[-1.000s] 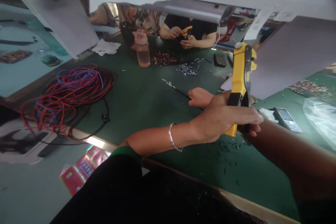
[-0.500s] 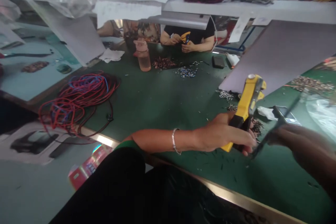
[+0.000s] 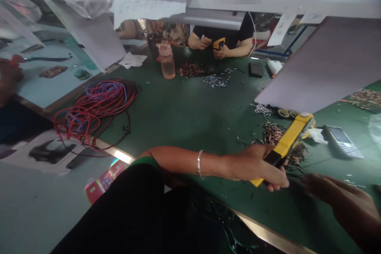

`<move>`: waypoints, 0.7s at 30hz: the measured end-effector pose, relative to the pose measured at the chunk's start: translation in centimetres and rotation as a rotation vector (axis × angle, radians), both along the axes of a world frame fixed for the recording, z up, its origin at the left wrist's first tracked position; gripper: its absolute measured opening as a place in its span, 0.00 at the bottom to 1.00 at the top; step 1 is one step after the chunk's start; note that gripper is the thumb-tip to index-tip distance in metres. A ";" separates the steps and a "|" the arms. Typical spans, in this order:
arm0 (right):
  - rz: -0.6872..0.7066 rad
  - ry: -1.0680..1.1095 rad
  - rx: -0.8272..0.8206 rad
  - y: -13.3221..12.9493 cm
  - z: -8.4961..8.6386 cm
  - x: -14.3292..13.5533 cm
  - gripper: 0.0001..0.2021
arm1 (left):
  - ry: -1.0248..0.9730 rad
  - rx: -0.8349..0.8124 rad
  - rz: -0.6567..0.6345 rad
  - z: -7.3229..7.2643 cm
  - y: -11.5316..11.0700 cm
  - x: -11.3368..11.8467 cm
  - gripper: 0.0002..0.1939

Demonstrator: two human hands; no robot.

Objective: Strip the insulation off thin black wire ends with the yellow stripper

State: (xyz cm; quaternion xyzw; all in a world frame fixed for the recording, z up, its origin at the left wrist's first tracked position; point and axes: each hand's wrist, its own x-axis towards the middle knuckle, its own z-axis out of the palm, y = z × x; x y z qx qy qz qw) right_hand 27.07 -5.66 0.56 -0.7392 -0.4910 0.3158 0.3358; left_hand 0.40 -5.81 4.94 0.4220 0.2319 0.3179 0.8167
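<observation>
My left hand (image 3: 262, 166), with a silver bracelet at the wrist, is closed around the handles of a yellow-and-black wire stripper (image 3: 287, 139). The tool's head points away to the upper right. Close beside it, my right hand (image 3: 336, 194) is blurred, its fingers pinched together toward the left hand. A dark thin strand seems to lie at its fingertips, too smeared to name. Beneath and behind the tool spreads a pile of small copper-coloured pieces (image 3: 272, 131). Silvery small pieces (image 3: 262, 109) lie farther back.
A tangle of red and blue wires (image 3: 101, 103) lies at left on the green table (image 3: 184, 119). A pink bottle (image 3: 167, 63) stands farther back. Right of the tool is a keypad phone (image 3: 342, 141). Opposite, a co-worker's hand (image 3: 222, 50) holds a similar yellow tool. A grey panel (image 3: 324, 63) rises at right.
My right hand has come lower, and the long dark strand that stretched up from it no longer shows there. The wire stripper sits lower and tilts more to the right. The view has shifted slightly.
</observation>
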 end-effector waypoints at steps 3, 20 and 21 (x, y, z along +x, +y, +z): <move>-0.021 0.014 -0.056 0.3 -0.1 0.0 0.03 | 0.008 -0.014 0.012 -0.1 0.2 -0.1 0.22; 0.578 -0.890 0.438 1.9 -2.4 2.3 0.16 | 0.259 0.044 0.220 -0.9 2.9 0.5 0.15; 0.601 -0.953 0.430 2.2 -2.1 2.4 0.16 | 0.269 0.035 0.214 -1.0 2.9 0.5 0.15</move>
